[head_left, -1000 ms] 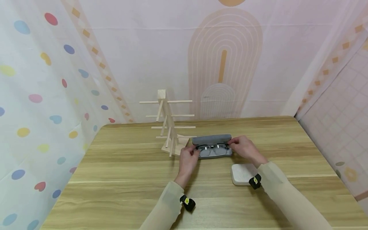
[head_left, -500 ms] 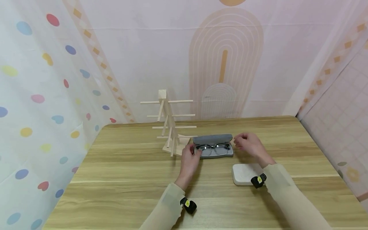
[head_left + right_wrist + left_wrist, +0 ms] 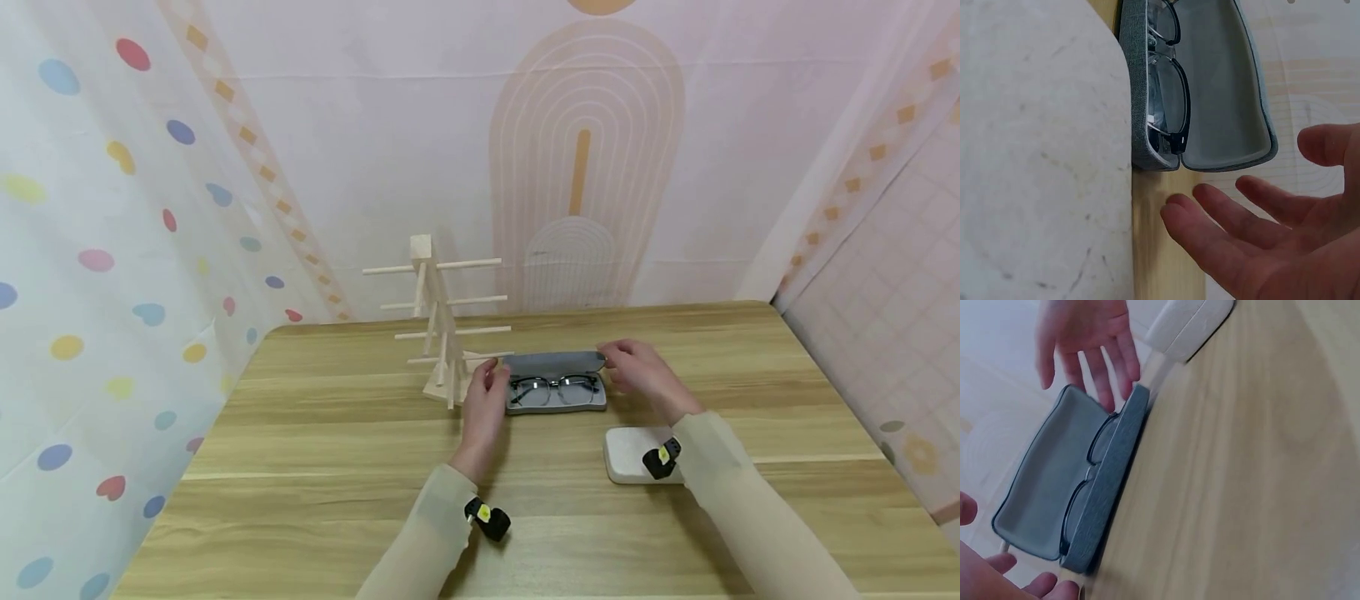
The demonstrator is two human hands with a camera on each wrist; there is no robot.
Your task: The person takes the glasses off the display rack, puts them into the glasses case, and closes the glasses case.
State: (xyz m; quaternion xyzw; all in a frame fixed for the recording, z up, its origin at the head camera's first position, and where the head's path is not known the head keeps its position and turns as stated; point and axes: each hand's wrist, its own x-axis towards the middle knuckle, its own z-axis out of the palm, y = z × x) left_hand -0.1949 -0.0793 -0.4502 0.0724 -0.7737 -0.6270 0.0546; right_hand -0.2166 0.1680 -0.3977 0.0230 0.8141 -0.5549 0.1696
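Observation:
A grey glasses case (image 3: 557, 409) lies with its lid up on the table. Black-rimmed glasses (image 3: 554, 384) rest inside it, lenses toward me. By the case's left end is my left hand (image 3: 483, 406), its fingers loosely bent and holding nothing. At the other end my right hand (image 3: 642, 375) is beside the lid (image 3: 1225, 87). In the right wrist view, the fingers (image 3: 1235, 219) of that hand are spread and apart from the case. The left wrist view shows only part of my left hand (image 3: 988, 578), close to the case's lower corner.
Just left of the case stands a pale wooden rack (image 3: 442, 321) with several pegs jutting out; its lower right pegs are near my left hand. A white rounded box (image 3: 630, 455) lies under my right wrist. Patterned curtains (image 3: 360, 142) hang behind the wooden table (image 3: 315, 467).
Both hands have let go of the glasses, which now lie in the case. My right hand drew away rightward, then came back to the lid's end. The left hand shifted slightly left and up.

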